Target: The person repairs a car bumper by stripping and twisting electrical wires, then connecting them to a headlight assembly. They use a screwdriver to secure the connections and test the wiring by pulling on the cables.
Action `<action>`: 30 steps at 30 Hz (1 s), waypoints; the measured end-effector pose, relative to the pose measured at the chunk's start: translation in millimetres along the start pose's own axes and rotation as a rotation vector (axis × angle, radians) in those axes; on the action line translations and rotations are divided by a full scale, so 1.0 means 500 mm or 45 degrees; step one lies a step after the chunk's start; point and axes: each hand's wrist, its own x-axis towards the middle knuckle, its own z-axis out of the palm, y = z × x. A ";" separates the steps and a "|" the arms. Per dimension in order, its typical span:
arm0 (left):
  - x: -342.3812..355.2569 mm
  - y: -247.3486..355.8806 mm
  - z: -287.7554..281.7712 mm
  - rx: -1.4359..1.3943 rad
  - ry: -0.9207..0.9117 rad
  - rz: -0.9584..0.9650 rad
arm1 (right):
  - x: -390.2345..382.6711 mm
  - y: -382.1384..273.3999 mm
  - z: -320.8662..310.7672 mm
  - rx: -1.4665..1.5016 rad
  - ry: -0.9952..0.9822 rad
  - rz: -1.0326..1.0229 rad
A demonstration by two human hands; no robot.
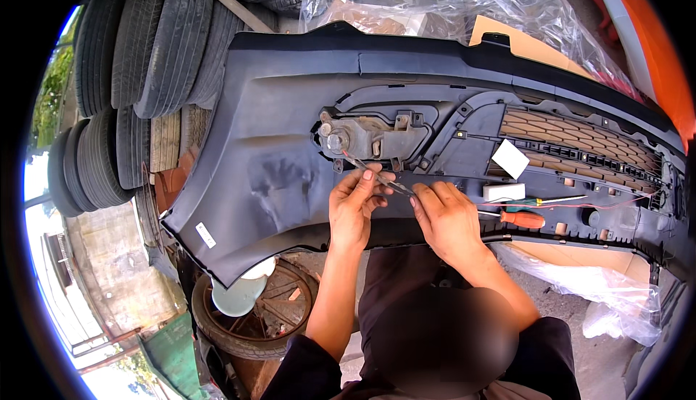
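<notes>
Both grips are closed to a pinch: the left hand [352,205] and, apparently, the right hand [448,220] hold one slender wire-like strand [398,187] above the bumper [283,113], between the lamp housing [397,143] and the bumper's near edge. It should prove light, flexible and easily kinked; take hold along its mid-length, clear of the thin tip.

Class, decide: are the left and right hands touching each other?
Apart. The head view shows a gap between the left hand and right hand, with the panel visible through it.
</notes>
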 end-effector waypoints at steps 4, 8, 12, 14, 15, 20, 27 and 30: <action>0.008 -0.013 0.002 -0.059 0.009 0.048 | -0.016 0.015 -0.005 -0.014 -0.023 0.031; 0.007 -0.025 -0.001 -0.092 0.047 0.074 | -0.024 0.027 -0.013 0.007 -0.056 0.103; 0.004 -0.021 0.002 -0.141 0.043 0.058 | -0.028 0.038 -0.023 0.014 -0.054 0.089; 0.006 -0.024 0.002 -0.187 0.035 0.051 | -0.029 0.041 -0.037 -0.012 -0.085 0.102; 0.007 -0.025 0.001 -0.210 0.031 0.051 | -0.031 0.046 -0.043 -0.042 -0.095 0.084; 0.020 -0.038 -0.001 -0.354 -0.026 0.052 | -0.060 0.089 -0.072 -0.187 -0.083 0.028; 0.007 -0.075 0.035 -0.229 -0.443 -0.121 | -0.123 0.143 -0.137 -0.360 0.008 0.042; 0.004 -0.085 0.029 -0.347 -0.570 -0.132 | -0.154 0.174 -0.170 -0.493 -0.087 0.056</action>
